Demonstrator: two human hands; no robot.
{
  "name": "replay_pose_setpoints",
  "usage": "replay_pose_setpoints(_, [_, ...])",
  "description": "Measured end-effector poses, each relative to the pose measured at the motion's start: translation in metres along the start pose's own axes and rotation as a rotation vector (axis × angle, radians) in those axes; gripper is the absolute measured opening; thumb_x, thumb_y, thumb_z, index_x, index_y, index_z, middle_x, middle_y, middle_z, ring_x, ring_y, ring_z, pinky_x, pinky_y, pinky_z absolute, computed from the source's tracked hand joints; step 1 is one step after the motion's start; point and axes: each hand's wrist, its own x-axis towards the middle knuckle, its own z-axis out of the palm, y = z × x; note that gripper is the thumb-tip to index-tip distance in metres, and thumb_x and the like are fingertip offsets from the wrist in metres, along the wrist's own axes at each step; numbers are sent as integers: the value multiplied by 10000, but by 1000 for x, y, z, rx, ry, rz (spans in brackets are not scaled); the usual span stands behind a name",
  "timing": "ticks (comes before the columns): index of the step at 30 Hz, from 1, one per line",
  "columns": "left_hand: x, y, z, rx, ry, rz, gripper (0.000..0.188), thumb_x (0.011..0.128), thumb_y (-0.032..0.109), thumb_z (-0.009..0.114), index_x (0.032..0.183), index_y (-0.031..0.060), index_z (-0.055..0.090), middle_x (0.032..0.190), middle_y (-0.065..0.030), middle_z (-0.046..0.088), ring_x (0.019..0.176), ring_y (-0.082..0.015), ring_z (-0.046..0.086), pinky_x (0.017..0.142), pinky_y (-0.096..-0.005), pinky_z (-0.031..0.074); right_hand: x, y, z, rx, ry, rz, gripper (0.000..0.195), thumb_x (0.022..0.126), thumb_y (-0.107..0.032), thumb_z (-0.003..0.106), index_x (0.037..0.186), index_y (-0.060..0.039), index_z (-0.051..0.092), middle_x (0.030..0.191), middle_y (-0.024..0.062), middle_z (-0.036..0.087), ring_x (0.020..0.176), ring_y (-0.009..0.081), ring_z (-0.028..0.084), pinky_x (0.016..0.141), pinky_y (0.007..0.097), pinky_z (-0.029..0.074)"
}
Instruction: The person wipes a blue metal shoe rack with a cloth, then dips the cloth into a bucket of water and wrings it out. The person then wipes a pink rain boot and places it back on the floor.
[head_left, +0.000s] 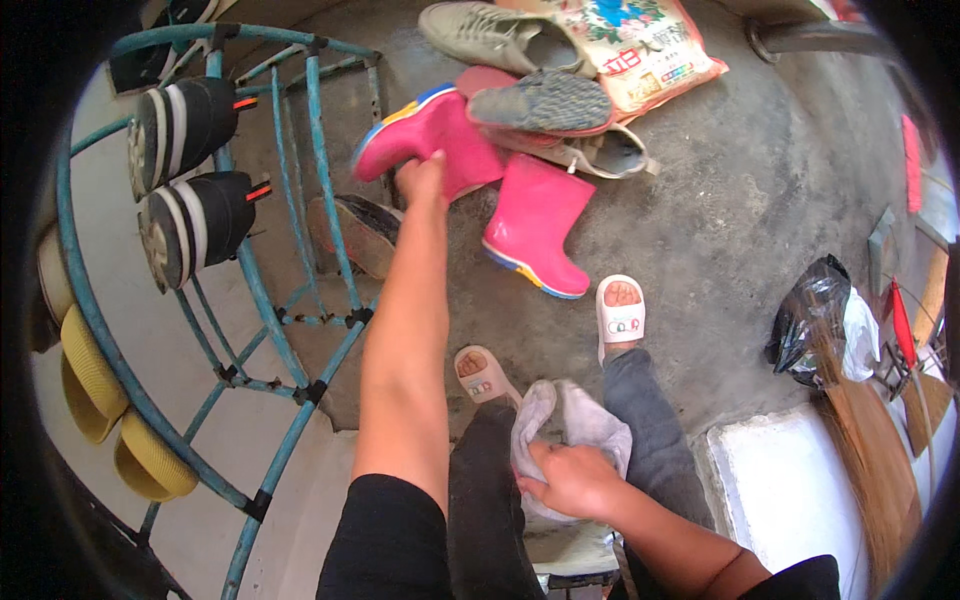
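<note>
My left hand (421, 180) is stretched forward and grips a pink rubber boot (442, 139) with a blue and yellow sole edge; its fingertips are partly hidden. Beside it, the other pink boot (541, 225) lies on its side on the concrete floor. Between my knees, my right hand (574, 480) holds a crumpled greyish cloth (596, 424). Behind the boots are a light grey lace-up shoe (502, 37), an upturned shoe with a patterned sole (544, 103) and a pale shoe (615, 154) partly beneath it. A dark shoe (367, 229) lies near my left forearm.
A blue-green metal rack (259, 300) stands at left, bearing black shoes (196, 225) and yellow slippers (154, 457). A printed bag (645, 52) lies at the top. At right are a black plastic bag (810, 322), a broom (870, 450) and a white ledge (784, 487).
</note>
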Motion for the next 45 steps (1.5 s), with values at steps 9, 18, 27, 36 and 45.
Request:
replay_pose_setpoints(9, [-119, 98, 104, 161, -257, 355, 423, 677, 238, 765, 958, -23, 586, 713, -69, 614, 687, -168, 586, 650, -294, 477, 16, -6, 11, -19, -71, -14, 418, 796, -339, 575, 986, 25, 494, 810, 242, 619, 785, 404, 603, 703, 481, 469])
replay_pose_setpoints(18, [-75, -19, -69, 1503, 531, 475, 774, 661, 405, 755, 1280, 139, 375, 1262, -182, 361, 1125, -365, 394, 868, -516, 381, 17, -5, 7, 20, -26, 34, 432, 819, -372, 552, 1008, 10, 484, 876, 232, 620, 826, 394, 602, 734, 476, 463])
replay_pose_setpoints(27, [-82, -2, -84, 1362, 337, 613, 506, 764, 204, 606, 1236, 149, 434, 1162, -166, 461, 1058, -352, 438, 634, -472, 514, 14, 4, 14, 70, 15, -24, 432, 814, -397, 549, 969, -1, 475, 821, 246, 607, 797, 409, 585, 710, 474, 451])
replay_pose_setpoints(36, [-255, 68, -3, 962, -500, 488, 445, 762, 331, 671, 1134, 118, 552, 926, -135, 629, 888, -298, 587, 752, -434, 454, 23, 17, 15, 134, 169, 133, 605, 786, -453, 563, 1140, 13, 410, 936, 278, 594, 870, 437, 577, 766, 491, 449])
replay_pose_setpoints(45, [-336, 6, -145, 311, -693, -78, 466, 808, 242, 644, 1206, 47, 500, 1053, -98, 617, 961, -193, 589, 818, -343, 465, 39, 38, 2, 1482, 776, -22, 271, 814, -14, 572, 1077, 4, 512, 989, 72, 592, 885, 137, 568, 779, 254, 459])
